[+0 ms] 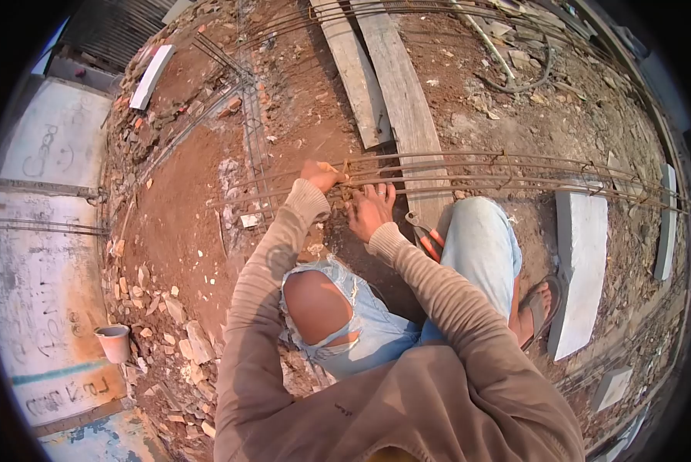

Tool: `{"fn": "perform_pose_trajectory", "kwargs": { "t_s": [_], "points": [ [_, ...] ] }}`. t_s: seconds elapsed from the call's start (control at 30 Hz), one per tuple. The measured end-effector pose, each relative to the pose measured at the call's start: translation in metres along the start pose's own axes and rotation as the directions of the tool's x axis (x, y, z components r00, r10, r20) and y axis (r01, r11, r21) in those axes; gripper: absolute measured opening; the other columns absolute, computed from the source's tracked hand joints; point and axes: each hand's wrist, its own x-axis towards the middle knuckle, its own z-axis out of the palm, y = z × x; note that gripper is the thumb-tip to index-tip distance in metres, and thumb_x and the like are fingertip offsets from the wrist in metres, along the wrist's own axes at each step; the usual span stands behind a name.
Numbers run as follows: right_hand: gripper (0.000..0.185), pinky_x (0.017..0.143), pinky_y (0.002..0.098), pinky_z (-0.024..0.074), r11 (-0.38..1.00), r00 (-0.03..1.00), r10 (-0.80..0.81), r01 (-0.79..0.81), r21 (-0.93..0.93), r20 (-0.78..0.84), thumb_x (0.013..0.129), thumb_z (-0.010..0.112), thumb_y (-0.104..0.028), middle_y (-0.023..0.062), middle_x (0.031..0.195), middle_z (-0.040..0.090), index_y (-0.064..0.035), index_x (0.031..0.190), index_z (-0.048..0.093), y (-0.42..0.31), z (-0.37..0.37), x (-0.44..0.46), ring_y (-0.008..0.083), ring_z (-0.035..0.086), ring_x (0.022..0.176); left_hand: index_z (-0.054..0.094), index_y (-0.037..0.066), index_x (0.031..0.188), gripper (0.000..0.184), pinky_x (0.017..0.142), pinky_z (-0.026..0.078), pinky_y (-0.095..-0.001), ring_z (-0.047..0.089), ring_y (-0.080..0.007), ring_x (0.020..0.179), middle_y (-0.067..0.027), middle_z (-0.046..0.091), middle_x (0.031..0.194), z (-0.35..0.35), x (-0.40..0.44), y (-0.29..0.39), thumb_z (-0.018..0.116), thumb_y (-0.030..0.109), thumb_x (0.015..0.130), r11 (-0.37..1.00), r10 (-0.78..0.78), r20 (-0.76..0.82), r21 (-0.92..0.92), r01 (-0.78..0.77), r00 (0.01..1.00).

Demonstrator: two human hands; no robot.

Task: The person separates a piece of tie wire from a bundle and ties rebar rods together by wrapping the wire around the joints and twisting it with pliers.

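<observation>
Long rusty rebar rods (469, 160) run sideways in front of me, tied with square stirrups (505, 169). My left hand (322, 175) is closed at a stirrup near the left part of the rods; what its fingers pinch is too small to name. Just right of it and slightly lower, my right hand (372, 209) has its fingers bent over the lower rod. Pliers with orange handles (426, 237) lie by my right forearm, on the end of a wooden plank (418, 131).
A second plank (353, 77) lies beside the first. White blocks (580, 269) stand at the right, another (151, 77) at the upper left. A bucket (115, 344) sits by the painted wall (45, 285) at left. Rubble (199, 343) and more rods (255, 131) cover the soil.
</observation>
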Motion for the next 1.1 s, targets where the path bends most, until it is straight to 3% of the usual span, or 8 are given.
{"fn": "perform_pose_trajectory", "kwargs": {
  "t_s": [0.27,0.43,0.63,0.7,0.77,0.8,0.97,1.1],
  "points": [
    [0.02,0.109,0.0565,0.0254,0.969,0.991,-0.052,0.02,-0.244,-0.126,0.077,0.065,-0.018,0.0181,0.102,0.058,-0.0052,0.092,0.068,-0.021,0.007,-0.009,0.0375,0.049,0.113,0.076,0.0,0.09,0.024,0.07,0.051,-0.028,0.064,-0.0108,0.074,-0.0082,0.075,0.086,0.001,0.006,-0.015,0.083,0.017,0.076,0.996,0.054,0.076,-0.081,-0.047,0.996],
    [0.023,0.077,0.0493,0.0522,0.88,0.901,0.426,-0.434,0.192,0.084,0.079,0.063,-0.018,0.0277,0.09,0.066,-0.0002,0.092,0.07,-0.036,0.01,-0.005,0.0452,0.064,0.085,0.075,0.001,0.104,0.026,0.076,0.052,-0.0272,0.067,-0.0107,0.081,-0.0102,0.075,0.095,0.0,-0.002,-0.047,0.078,0.009,0.079,0.921,0.259,0.119,-0.33,-0.208,0.958],
    [0.026,0.062,0.0463,0.0516,0.919,0.916,0.193,-0.295,0.262,0.353,0.075,0.065,-0.02,0.028,0.072,0.064,0.0046,0.077,0.07,-0.025,-0.035,0.073,0.0397,0.066,0.066,0.074,0.006,0.109,0.031,0.074,0.052,-0.0261,0.069,-0.0104,0.085,-0.012,0.075,0.093,0.007,-0.017,-0.065,0.075,0.004,0.078,0.873,0.473,-0.053,-0.103,-0.476,0.879],
    [0.039,0.075,0.0447,0.0553,0.93,0.846,0.217,-0.331,0.161,0.486,0.067,0.081,-0.028,0.0283,0.088,0.069,0.0036,0.089,0.073,-0.019,-0.032,0.104,0.0396,0.07,0.085,0.076,0.009,0.102,0.027,0.073,0.053,-0.0309,0.07,-0.0184,0.081,-0.0121,0.075,0.09,0.012,-0.018,-0.065,0.078,0.009,0.075,0.805,0.591,-0.166,0.061,-0.59,0.79],
    [0.046,0.077,0.0417,0.0553,0.839,0.61,-0.259,0.526,-0.138,0.749,0.068,0.082,-0.03,0.0276,0.09,0.07,0.0055,0.095,0.071,-0.029,-0.05,0.123,0.0365,0.071,0.088,0.077,0.012,0.096,0.024,0.075,0.053,-0.0364,0.068,-0.0265,0.08,-0.0112,0.074,0.089,0.022,-0.023,-0.065,0.082,0.014,0.072,0.829,0.555,-0.24,0.083,-0.553,0.796],
    [0.045,0.077,0.0427,0.0551,0.992,0.701,0.099,-0.016,-0.123,0.707,0.076,0.077,-0.031,0.0254,0.096,0.069,0.0062,0.1,0.07,-0.044,-0.062,0.124,0.0365,0.07,0.093,0.078,0.014,0.096,0.025,0.082,0.05,-0.0381,0.065,-0.027,0.085,-0.0111,0.074,0.091,0.018,-0.038,-0.053,0.083,0.017,0.072,0.84,0.543,-0.277,0.16,-0.519,0.793],
    [0.049,0.088,0.0449,0.0497,0.823,0.976,-0.123,0.2,-0.532,0.177,0.086,0.068,-0.04,0.0244,0.112,0.062,0.0031,0.109,0.066,-0.046,-0.146,0.074,0.0394,0.06,0.112,0.079,0.019,0.099,0.027,0.098,0.042,-0.0396,0.053,-0.0274,0.099,-0.0115,0.074,0.098,0.036,-0.043,-0.057,0.083,0.027,0.074,0.915,0.399,-0.324,0.084,-0.394,0.858],
    [0.064,0.088,0.0446,0.0487,0.682,0.762,0.306,0.243,-0.69,0.571,0.08,0.07,-0.058,0.0198,0.109,0.064,0.0007,0.106,0.063,0.038,-0.123,-0.045,0.034,0.061,0.11,0.079,0.016,0.099,0.031,0.098,0.04,-0.0395,0.051,-0.0271,0.103,-0.0094,0.074,0.098,0.032,-0.042,-0.044,0.082,0.035,0.074,0.942,0.336,-0.351,0.118,-0.315,0.874]
  ]
}}
